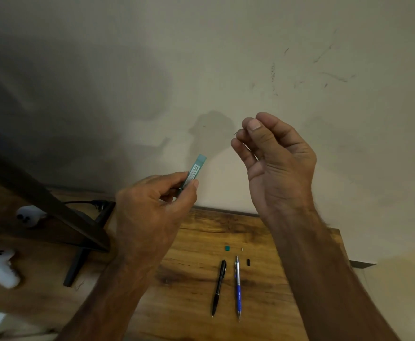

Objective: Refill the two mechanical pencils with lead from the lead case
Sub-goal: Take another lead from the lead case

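Observation:
My left hand (152, 203) is raised above the desk and grips a slim teal lead case (196, 169), its open end pointing up and to the right. My right hand (275, 163) is higher, to the right, with thumb and fingertips pinched on thin pencil leads (235, 133) whose tip pokes out to the left. On the wooden desk (194, 274) below lie a black mechanical pencil (219, 287) and a blue and silver mechanical pencil (238, 289), side by side, tips toward me. The teal case cap (227, 248), a tiny white piece (242, 249) and a small black cap (248, 262) lie just beyond them.
A dark monitor (37, 200) on its stand (76, 267) occupies the left of the desk, with a cable behind it. Two white controllers (29, 215) (0, 267) lie at the left. A beige wall rises right behind the desk's far edge.

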